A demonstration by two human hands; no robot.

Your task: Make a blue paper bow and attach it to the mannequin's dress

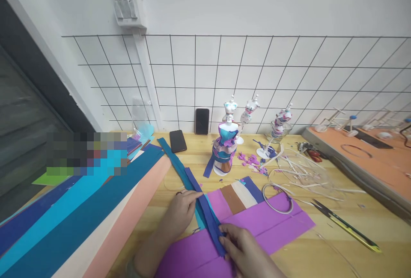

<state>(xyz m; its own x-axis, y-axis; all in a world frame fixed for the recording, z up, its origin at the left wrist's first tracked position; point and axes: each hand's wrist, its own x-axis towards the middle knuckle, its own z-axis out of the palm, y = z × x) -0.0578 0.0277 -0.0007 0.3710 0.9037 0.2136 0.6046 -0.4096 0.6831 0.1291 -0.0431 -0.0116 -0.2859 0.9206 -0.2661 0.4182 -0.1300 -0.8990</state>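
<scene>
A long, narrow dark blue paper strip [205,209] lies slantwise between my hands. My left hand [180,213] pinches its left edge near the middle, thumb and forefinger together. Lower down, my right hand [242,248] grips the strip near its bottom end. Beneath it are a teal strip [176,162] and a large purple sheet [257,226]. Pink, brown, cream and blue pieces [237,196] lie side by side behind the purple sheet. Just beyond stands a small mannequin [226,145] dressed in teal, purple and brown paper.
Long coloured sheets [96,209] spread across the left. Two phones [177,141] are near the wall. A metal ring [278,198], a yellow utility knife [346,226], loose pale strips [305,175] and purple scraps [250,160] lie right. An orange-topped board [369,153] edges the table.
</scene>
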